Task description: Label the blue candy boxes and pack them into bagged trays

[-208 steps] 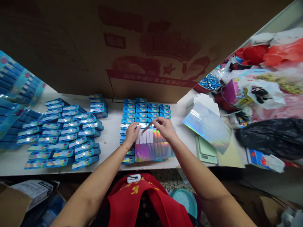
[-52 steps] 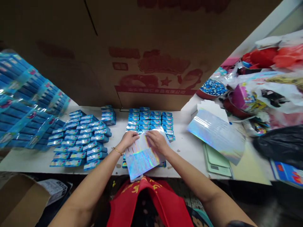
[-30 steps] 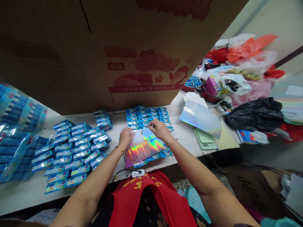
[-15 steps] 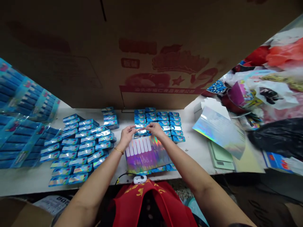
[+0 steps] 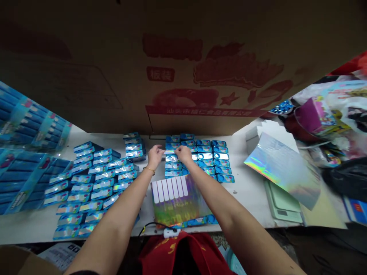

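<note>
Narrow, shiny strip (image 5: 170, 151) pinched at both ends above rows of glossy blue oblong packs (image 5: 205, 156).
Left hand (image 5: 156, 156) closed, fingertips gripping the strip's left end; right hand (image 5: 184, 154) likewise on the other. Contact between strip and packs: cannot tell. Nearer the body, a rainbow-sheen foil sheet (image 5: 176, 212) with white slots lies over more packs on the white counter (image 5: 241, 206).

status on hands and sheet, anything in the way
Left hand, right hand pinch strip over boxes. Sheet on boxes. Right forearm hides part of it.
</note>
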{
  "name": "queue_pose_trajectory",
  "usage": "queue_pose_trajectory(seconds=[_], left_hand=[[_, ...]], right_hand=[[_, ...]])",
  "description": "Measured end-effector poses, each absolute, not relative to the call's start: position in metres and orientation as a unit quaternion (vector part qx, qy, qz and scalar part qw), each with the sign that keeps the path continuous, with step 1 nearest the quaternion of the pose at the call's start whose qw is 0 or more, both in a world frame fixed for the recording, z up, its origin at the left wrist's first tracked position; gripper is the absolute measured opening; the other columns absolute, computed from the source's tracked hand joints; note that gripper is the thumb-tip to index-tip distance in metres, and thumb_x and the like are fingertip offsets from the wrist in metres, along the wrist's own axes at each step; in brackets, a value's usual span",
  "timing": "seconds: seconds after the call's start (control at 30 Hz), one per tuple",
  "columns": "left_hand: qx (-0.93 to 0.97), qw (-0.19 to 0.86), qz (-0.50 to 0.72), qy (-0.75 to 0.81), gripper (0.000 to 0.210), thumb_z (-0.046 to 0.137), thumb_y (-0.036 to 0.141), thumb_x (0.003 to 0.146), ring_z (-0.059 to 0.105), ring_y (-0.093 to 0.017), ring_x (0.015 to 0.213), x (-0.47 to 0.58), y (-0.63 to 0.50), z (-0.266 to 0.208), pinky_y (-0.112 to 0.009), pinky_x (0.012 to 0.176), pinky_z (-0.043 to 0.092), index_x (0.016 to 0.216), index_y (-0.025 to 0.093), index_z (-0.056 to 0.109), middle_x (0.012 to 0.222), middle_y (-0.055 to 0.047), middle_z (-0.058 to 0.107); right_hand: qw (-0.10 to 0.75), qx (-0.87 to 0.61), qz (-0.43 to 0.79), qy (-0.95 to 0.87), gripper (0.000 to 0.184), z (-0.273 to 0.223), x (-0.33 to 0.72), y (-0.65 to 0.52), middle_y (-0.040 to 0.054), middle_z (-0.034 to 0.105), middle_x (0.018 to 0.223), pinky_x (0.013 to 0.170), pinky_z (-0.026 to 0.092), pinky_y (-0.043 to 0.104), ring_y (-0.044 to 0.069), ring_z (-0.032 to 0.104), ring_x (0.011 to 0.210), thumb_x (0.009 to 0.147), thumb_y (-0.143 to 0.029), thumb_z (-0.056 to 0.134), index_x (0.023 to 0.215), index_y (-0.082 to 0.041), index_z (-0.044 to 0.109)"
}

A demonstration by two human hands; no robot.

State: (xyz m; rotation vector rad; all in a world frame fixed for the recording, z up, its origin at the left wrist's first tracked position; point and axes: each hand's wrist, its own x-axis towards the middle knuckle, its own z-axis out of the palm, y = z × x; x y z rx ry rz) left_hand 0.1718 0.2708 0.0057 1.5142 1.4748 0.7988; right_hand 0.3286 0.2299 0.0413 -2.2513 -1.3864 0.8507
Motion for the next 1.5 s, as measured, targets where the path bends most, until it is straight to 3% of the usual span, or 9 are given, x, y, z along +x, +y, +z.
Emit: queue_pose_trajectory(seconds=[0.3, 0.47, 0.6, 0.8, 1.03, 1.2, 1.3, 1.4, 1.5], left_hand=[[0.558, 0.449, 0.302, 0.629, 0.029, 0.061, 0.023, 0.066, 0.062, -0.017, 0.069, 0.181, 0.263, -0.014, -0.028, 0.065, 0.047, 0.093, 0.014, 0.062, 0.077, -0.006, 0.067], [0.604, 0.44, 0.253, 0.615, 0.023, 0.062, 0.034, 0.066, 0.061, -0.02, 0.074, 0.155, 0.252, 0.017, -0.03, 0.07, 0.044, 0.078, 0.015, 0.066, 0.076, -0.006, 0.068], [0.761, 0.465, 0.113, 0.438, 0.031, 0.06, 0.047, 0.067, 0.06, -0.019, 0.074, 0.153, 0.213, 0.056, -0.026, 0.067, 0.042, 0.079, 0.02, 0.069, 0.078, -0.003, 0.069], [0.799, 0.462, 0.04, 0.383, 0.015, 0.056, 0.029, 0.07, 0.057, -0.017, 0.061, 0.182, 0.173, 0.067, -0.025, 0.059, 0.038, 0.067, 0.021, 0.068, 0.065, -0.002, 0.067], [0.772, 0.487, 0.075, 0.401, 0.017, 0.055, 0.029, 0.07, 0.056, -0.016, 0.061, 0.181, 0.181, 0.059, -0.025, 0.059, 0.039, 0.066, 0.019, 0.068, 0.063, -0.001, 0.066], [0.812, 0.407, 0.059, 0.414, 0.018, 0.052, 0.026, 0.075, 0.058, -0.018, 0.067, 0.184, 0.179, 0.057, -0.026, 0.063, 0.038, 0.074, 0.02, 0.069, 0.073, -0.004, 0.068], [0.832, 0.367, 0.064, 0.412, 0.019, 0.05, 0.024, 0.078, 0.058, -0.019, 0.07, 0.187, 0.177, 0.054, -0.027, 0.064, 0.038, 0.076, 0.021, 0.068, 0.075, -0.006, 0.068], [0.815, 0.382, 0.074, 0.429, 0.018, 0.05, 0.025, 0.077, 0.057, -0.018, 0.067, 0.186, 0.179, 0.05, -0.027, 0.063, 0.038, 0.074, 0.021, 0.068, 0.072, -0.005, 0.067], [0.789, 0.426, 0.087, 0.433, 0.018, 0.051, 0.026, 0.075, 0.057, -0.017, 0.066, 0.184, 0.182, 0.046, -0.026, 0.062, 0.038, 0.073, 0.02, 0.067, 0.07, -0.004, 0.067]], right_hand=[[0.104, -0.802, 0.169, -0.564, 0.025, 0.047, 0.322, 0.217, 0.0072, 0.063, 0.096, 0.067, 0.039, 0.026, 0.019, 0.059, 0.085, 0.087, -0.026, 0.045, 0.107, -0.022, 0.059], [0.129, -0.744, 0.106, -0.647, 0.031, 0.067, 0.352, 0.183, 0.0063, 0.06, 0.095, 0.073, 0.039, 0.027, 0.017, 0.056, 0.087, 0.09, -0.022, 0.037, 0.109, -0.024, 0.062], [0.167, -0.65, 0.137, -0.729, 0.026, 0.086, 0.37, 0.14, 0.0063, 0.06, 0.096, 0.08, 0.039, 0.029, 0.017, 0.054, 0.09, 0.089, -0.029, 0.044, 0.104, -0.022, 0.065], [0.102, -0.572, 0.088, -0.809, 0.027, 0.071, 0.369, 0.095, 0.009, 0.061, 0.103, 0.076, 0.042, 0.034, 0.021, 0.052, 0.091, 0.088, -0.026, 0.047, 0.111, -0.023, 0.061], [0.152, -0.526, 0.046, -0.835, 0.031, 0.04, 0.374, 0.082, 0.0126, 0.056, 0.12, 0.088, 0.044, 0.038, 0.021, 0.047, 0.112, 0.089, -0.013, 0.037, 0.113, -0.015, 0.056], [0.264, -0.573, 0.127, -0.765, 0.018, 0.085, 0.37, 0.085, 0.0096, 0.062, 0.104, 0.085, 0.045, 0.034, 0.018, 0.054, 0.099, 0.087, -0.019, 0.042, 0.092, -0.017, 0.06], [0.314, -0.605, 0.21, -0.7, 0.015, 0.125, 0.373, 0.1, 0.0052, 0.061, 0.086, 0.072, 0.046, 0.027, 0.014, 0.057, 0.082, 0.086, -0.019, 0.044, 0.085, -0.018, 0.058], [0.278, -0.611, 0.236, -0.703, 0.017, 0.135, 0.377, 0.117, 0.0043, 0.061, 0.086, 0.071, 0.045, 0.025, 0.014, 0.057, 0.081, 0.087, -0.021, 0.044, 0.085, -0.018, 0.061], [0.191, -0.618, 0.159, -0.745, 0.023, 0.107, 0.375, 0.124, 0.0094, 0.06, 0.104, 0.082, 0.044, 0.033, 0.019, 0.054, 0.096, 0.087, -0.023, 0.046, 0.104, -0.018, 0.061]])
